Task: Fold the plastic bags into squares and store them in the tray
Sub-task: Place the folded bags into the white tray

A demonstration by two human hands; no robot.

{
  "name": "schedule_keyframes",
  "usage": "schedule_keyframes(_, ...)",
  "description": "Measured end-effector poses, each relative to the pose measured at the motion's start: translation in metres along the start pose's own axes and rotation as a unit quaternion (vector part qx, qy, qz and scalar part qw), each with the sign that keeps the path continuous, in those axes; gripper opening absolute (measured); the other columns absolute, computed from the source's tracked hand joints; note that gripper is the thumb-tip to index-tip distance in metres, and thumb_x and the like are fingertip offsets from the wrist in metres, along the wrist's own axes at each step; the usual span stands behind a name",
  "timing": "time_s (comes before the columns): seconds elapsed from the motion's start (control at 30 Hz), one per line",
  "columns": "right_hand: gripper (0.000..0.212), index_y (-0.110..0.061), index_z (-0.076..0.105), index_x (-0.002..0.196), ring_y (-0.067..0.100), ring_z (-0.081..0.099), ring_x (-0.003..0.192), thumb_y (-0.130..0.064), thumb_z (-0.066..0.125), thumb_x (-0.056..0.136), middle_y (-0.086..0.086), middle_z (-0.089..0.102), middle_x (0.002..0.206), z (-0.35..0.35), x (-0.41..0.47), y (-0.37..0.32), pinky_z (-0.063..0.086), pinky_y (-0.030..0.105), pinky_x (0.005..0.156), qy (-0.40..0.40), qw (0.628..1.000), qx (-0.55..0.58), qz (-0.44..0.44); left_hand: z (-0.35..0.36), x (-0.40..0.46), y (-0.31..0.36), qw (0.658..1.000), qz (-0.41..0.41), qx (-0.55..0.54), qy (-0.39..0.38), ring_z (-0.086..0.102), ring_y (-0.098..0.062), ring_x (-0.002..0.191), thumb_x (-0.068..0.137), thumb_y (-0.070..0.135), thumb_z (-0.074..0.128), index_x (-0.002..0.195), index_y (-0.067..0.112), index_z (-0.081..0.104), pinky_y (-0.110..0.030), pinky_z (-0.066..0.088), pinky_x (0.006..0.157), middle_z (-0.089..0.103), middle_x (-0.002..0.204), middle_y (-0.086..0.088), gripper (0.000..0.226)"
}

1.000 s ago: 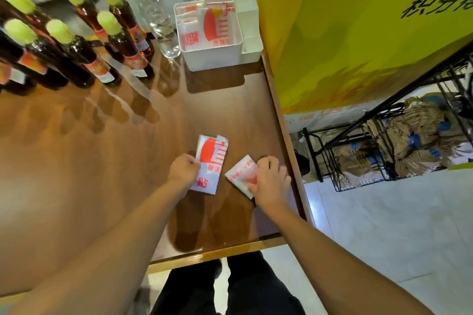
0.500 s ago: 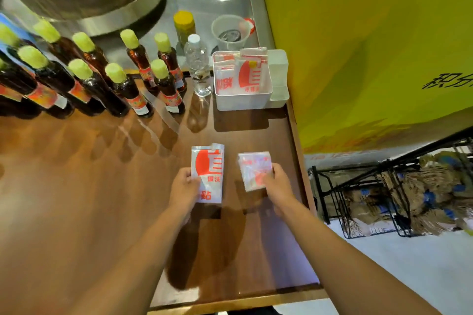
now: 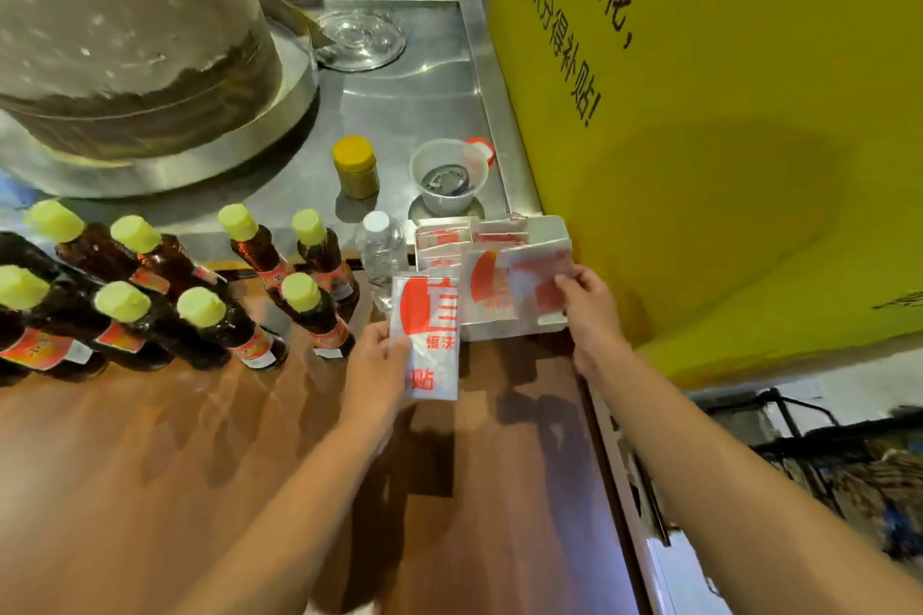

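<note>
The wooden table (image 3: 150, 464) fills the near field, with both forearms reaching over it toward 12 o'clock.

Left hand (image 3: 374, 365): fingers and thumb pinch the left edge of a folded plastic bag (image 3: 432, 340), white with red print. The bag is held up, its upper edge overlapping the front left corner of the tray.

Right hand (image 3: 587, 302), at 1 o'clock of the left hand: fingers curl round the right edge of a second folded bag (image 3: 539, 280), held at the front of the white tray (image 3: 552, 235). It cannot be told whether this bag is already inside the compartment or only against the front wall. More folded bags (image 3: 449, 240) stand upright in the tray.

At 9 to 10 o'clock of the left hand stands a group of dark bottles with yellow-green caps (image 3: 210, 315). A clear water bottle (image 3: 382, 250) stands just beside the tray, on its left.

Farther out, at 12 o'clock, a metal counter (image 3: 414, 105) carries a yellow-lidded jar (image 3: 355, 167), a clear cup (image 3: 447, 175) and a glass lid (image 3: 362, 38). A large drum (image 3: 125, 40) stands at 10 o'clock. A yellow board (image 3: 724, 115) rises at 2 o'clock.
</note>
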State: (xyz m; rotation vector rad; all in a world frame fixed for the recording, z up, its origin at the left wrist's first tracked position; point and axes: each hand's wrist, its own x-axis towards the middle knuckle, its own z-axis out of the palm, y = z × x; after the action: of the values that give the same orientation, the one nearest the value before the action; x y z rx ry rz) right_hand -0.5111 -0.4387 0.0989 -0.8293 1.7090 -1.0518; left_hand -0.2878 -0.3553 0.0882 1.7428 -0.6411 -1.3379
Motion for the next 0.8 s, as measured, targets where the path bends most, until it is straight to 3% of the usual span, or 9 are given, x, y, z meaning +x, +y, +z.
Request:
schedule_keyframes(0.1,0.014,-0.024,0.062,0.087,0.021,0.065,0.089,-0.014,0.06,0.097,0.002,0.071,0.093,0.005,0.044,-0.015,0.052,0.041,0.081,0.035,0.999,0.011,-0.009,0.009,0.02,0.005,1.0,0.004,0.009,-0.01,0.076,-0.018,0.083,0.101,0.021,0.056,0.107,0.025,0.058,-0.049,0.063,0.078,0.075,0.104,-0.002,0.008)
schedule_keyframes(0.23,0.02,-0.024,0.06,0.086,0.014,0.063,0.082,-0.004,0.062,0.091,-0.004,0.068,0.086,0.015,0.08,-0.038,0.05,0.03,0.072,0.059,0.997,0.033,-0.047,0.015,0.034,0.005,0.999,0.002,0.002,-0.032,0.077,-0.019,0.085,0.102,0.025,0.058,0.113,0.022,0.058,-0.051,0.062,0.081,0.077,0.103,-0.001,0.012)
schedule_keyframes(0.4,0.03,-0.024,0.059,0.091,0.004,0.064,0.081,0.006,0.055,0.091,-0.004,0.069,0.092,0.041,0.114,-0.058,0.049,0.014,0.068,0.012,0.994,0.039,-0.101,0.019,0.041,0.005,0.999,0.006,-0.007,-0.05,0.076,-0.017,0.088,0.102,0.021,0.057,0.113,0.021,0.059,-0.037,0.063,0.072,0.077,0.102,0.001,0.011)
schedule_keyframes(0.5,0.035,-0.025,0.06,0.091,0.005,0.065,0.086,0.01,0.053,0.091,-0.006,0.069,0.093,0.056,0.128,-0.06,0.05,0.015,0.07,-0.014,0.992,0.017,-0.12,0.022,0.042,0.002,0.998,-0.002,-0.007,-0.06,0.076,-0.016,0.086,0.101,0.019,0.057,0.112,0.018,0.059,-0.029,0.061,0.067,0.078,0.097,0.003,0.011)
schedule_keyframes(0.63,0.033,-0.022,0.061,0.091,-0.006,0.064,0.077,0.011,0.055,0.092,-0.006,0.069,0.091,0.067,0.133,-0.047,0.053,0.016,0.071,-0.079,0.989,-0.023,-0.123,0.021,0.05,-0.003,0.998,0.0,0.002,-0.057,0.076,-0.017,0.088,0.1,0.019,0.059,0.112,0.02,0.061,-0.034,0.059,0.07,0.078,0.098,0.002,0.012)
schedule_keyframes(0.73,0.027,-0.02,0.062,0.093,-0.006,0.064,0.078,0.006,0.054,0.096,-0.006,0.07,0.091,0.066,0.128,-0.039,0.056,0.019,0.073,-0.106,0.986,-0.038,-0.123,0.021,0.053,-0.006,0.999,0.007,-0.012,-0.048,0.076,-0.021,0.086,0.099,0.015,0.059,0.112,0.016,0.061,-0.036,0.06,0.071,0.078,0.094,0.0,0.012)
schedule_keyframes(0.8,0.023,-0.017,0.062,0.097,-0.008,0.064,0.073,0.004,0.052,0.098,-0.004,0.068,0.09,0.062,0.126,-0.038,0.052,0.016,0.065,-0.107,0.986,-0.03,-0.126,0.022,0.053,-0.008,0.999,0.005,-0.028,-0.039,0.076,-0.022,0.086,0.099,0.014,0.059,0.111,0.016,0.061,-0.035,0.061,0.07,0.078,0.094,-0.001,0.012)
